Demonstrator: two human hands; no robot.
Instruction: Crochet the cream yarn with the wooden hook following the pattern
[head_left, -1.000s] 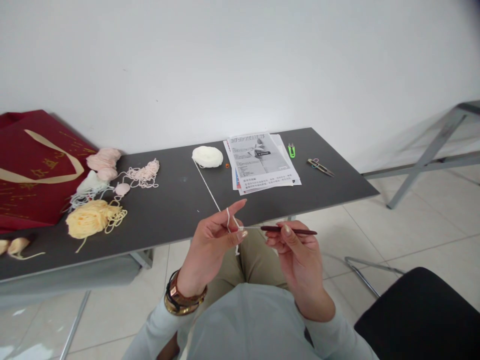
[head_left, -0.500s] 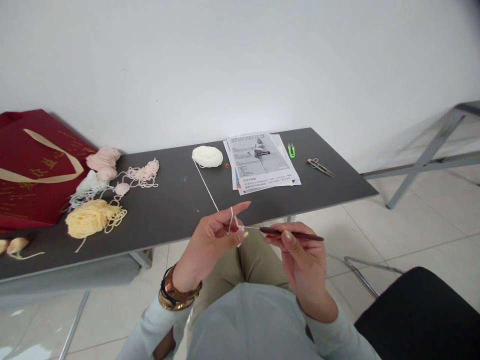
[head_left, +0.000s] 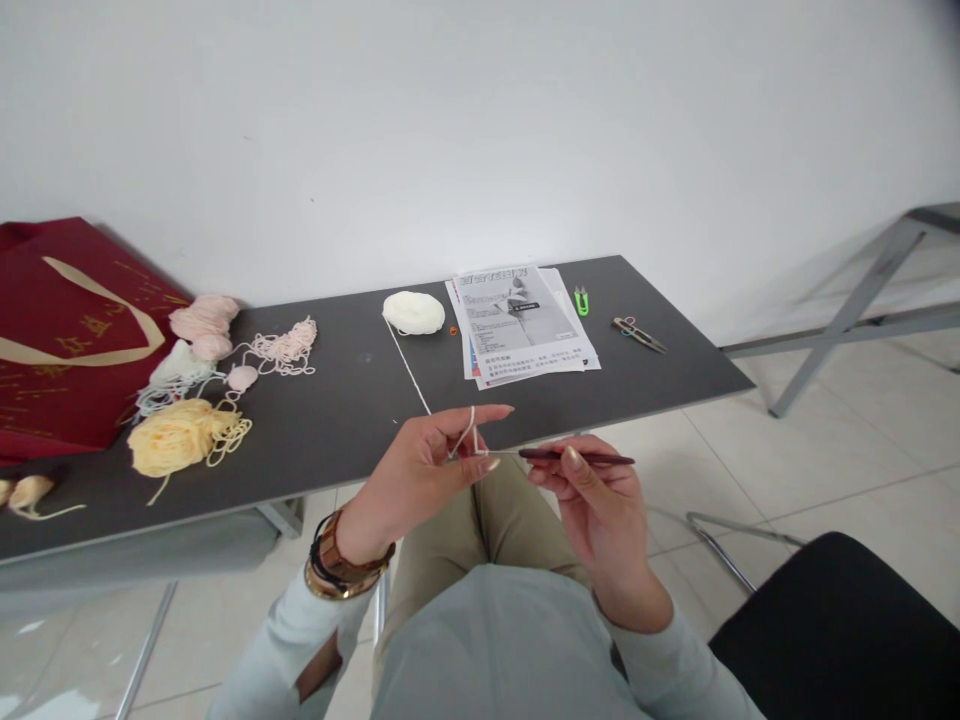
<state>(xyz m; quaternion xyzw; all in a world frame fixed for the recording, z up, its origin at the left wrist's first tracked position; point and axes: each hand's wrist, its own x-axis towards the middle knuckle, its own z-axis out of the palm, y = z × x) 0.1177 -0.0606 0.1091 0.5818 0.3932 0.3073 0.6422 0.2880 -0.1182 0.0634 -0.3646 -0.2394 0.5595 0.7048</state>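
My left hand [head_left: 424,468] pinches a white yarn strand [head_left: 411,368] between thumb and middle finger, and the strand loops over the outstretched forefinger. That strand runs back to a cream yarn ball [head_left: 414,312] on the dark table [head_left: 352,400]. My right hand [head_left: 592,495] holds a dark brown crochet hook [head_left: 577,457] level, with its metal tip touching the loop at my left fingertips. Both hands hover just in front of the table's near edge, above my lap.
A stack of printed sheets [head_left: 521,325], a green snipper [head_left: 581,300] and small scissors [head_left: 639,334] lie at the table's right. Yellow yarn [head_left: 180,437], pink yarn [head_left: 206,320] and loose strands sit at the left by a red bag [head_left: 67,335]. A black seat [head_left: 847,630] is at lower right.
My left forefinger has dropped to level with the loop on it, and my left arm has shifted slightly left. The hook stays at the loop.
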